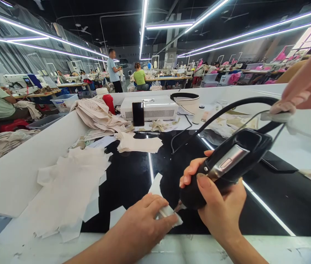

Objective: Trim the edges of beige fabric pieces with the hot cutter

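My left hand lies low in the middle, its thumb and fingers pinching a small folded white piece that looks like fabric. A pale strip runs up from under these fingers. On the right, my right hand wraps round a thick black corded handheld tool with a silver panel. Its narrow metal tip points down-left and meets or nearly meets the white piece beside my left fingertips. A blurred hand at upper right, apparently another person's, is by the tool's cable.
Stacked pale cut pieces cover the left of the black work surface. Smaller cream pieces lie farther back. A phone leans on a vented white box. A dark flat object lies right. Several people work behind.
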A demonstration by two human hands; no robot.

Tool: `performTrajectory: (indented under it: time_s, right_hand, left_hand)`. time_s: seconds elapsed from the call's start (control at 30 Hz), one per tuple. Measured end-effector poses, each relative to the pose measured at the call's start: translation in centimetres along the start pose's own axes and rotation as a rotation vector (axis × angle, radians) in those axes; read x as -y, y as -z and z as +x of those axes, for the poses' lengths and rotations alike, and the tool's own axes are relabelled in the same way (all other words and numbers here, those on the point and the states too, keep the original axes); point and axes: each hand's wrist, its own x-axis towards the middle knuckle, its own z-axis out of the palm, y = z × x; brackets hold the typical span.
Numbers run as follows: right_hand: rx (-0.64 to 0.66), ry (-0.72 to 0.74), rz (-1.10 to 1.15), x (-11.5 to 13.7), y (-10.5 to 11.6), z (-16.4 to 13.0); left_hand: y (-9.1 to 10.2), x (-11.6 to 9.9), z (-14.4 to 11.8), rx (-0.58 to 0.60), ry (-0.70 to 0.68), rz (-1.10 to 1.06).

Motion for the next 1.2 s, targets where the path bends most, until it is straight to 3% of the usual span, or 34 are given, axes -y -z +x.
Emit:
performTrajectory:
  time_s: [0.53,1.2]
  right_hand:
    - [-0.012,0.020,-0.027,-1.0,-0.6,0.8]
    - [0.000,0.028,-0.059,-0.9,-0.5,0.4]
  left_hand:
    - [0.3,-0.3,0.2,-0.043,0.029,-0.012]
    - [0.2,-0.5,-0.5,0.029,0.048,-0.017]
